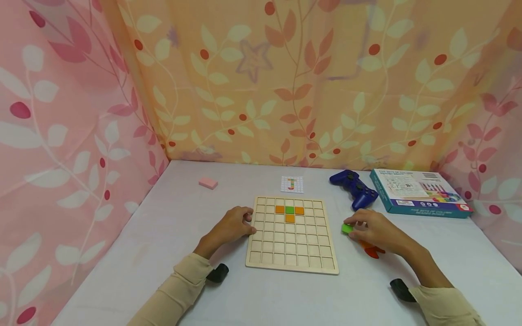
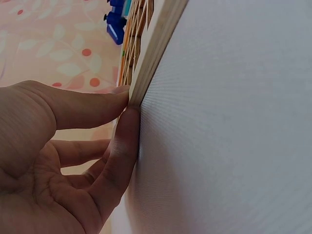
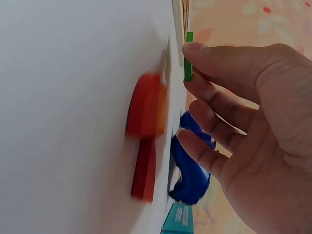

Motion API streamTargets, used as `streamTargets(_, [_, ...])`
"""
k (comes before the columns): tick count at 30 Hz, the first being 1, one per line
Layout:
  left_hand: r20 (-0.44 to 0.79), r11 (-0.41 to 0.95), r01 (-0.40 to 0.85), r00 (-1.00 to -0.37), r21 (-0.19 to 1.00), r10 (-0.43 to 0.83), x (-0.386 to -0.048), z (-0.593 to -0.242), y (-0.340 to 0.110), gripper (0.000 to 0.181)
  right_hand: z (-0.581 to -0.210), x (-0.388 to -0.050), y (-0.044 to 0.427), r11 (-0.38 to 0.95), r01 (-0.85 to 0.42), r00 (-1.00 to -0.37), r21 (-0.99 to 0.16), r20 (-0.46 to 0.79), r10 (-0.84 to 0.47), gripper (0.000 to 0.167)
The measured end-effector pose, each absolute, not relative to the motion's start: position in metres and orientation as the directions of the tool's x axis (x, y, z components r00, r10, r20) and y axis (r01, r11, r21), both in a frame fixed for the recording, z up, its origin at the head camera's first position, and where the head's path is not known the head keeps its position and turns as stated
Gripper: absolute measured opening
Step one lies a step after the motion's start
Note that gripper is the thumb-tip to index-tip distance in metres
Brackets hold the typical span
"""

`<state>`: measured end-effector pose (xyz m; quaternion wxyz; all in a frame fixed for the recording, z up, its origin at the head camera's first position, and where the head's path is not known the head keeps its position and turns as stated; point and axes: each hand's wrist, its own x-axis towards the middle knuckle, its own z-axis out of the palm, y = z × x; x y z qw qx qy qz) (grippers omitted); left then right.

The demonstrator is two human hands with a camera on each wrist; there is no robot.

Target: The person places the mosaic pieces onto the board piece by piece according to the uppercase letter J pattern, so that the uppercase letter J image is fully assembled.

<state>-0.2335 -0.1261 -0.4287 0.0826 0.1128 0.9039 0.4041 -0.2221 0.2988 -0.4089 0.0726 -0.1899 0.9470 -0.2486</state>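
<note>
Two hands are at work. The right hand (image 1: pixel 377 230), right of the middle of the frame, pinches a green tile (image 1: pixel 347 228) between thumb and finger. In the right wrist view its other fingers are a bit bent and spread apart. The left hand (image 1: pixel 231 224), left of the middle, pinches the left edge of the board (image 1: pixel 291 248) with thumb and finger. Both sleeves (image 1: pixel 175 290) are tan, and a black thing (image 1: pixel 218 273) sits by each wrist.

The green tile is thin and flat. Just under the right hand lie red and orange pieces (image 1: pixel 372 250), partly hidden in the head view and blurry in the right wrist view.

The board is pale wood, flat, with thin lines that make rows of squares. Near its top, three tiles sit in a row: orange, green (image 1: pixel 289 210), orange. One more orange tile (image 1: pixel 290 218) sits right below the green one.

Above the board is a small white card (image 1: pixel 292 184) with colored squares. A pink block (image 1: pixel 208 183) is to the upper left. To the upper right are a shiny blue game controller (image 1: pixel 354 188) and a flat box (image 1: pixel 420 192) with teal sides.

The table (image 1: pixel 175 213) is white. Cloth walls (image 1: pixel 306 90) with leaves and red dots stand around it, yellow at the back and pink at the sides.
</note>
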Motion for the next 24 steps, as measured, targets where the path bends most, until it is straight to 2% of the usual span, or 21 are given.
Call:
streamTargets(6, [-0.058, 0.643, 0.137, -0.961, 0.753, 0.272, -0.234, -0.430, -0.126, 0.061, -0.410, -0.231, 0.276, 0.764, -0.393, -0.889, -0.511, 0.001, -0.457, 0.027])
streamTargets(24, [-0.049, 0.637, 0.143, -0.961, 0.758, 0.274, -0.233, -0.428, -0.127, 0.060, -0.409, -0.252, 0.207, 0.667, -0.525, -0.804, -0.528, 0.050, -0.593, 0.028])
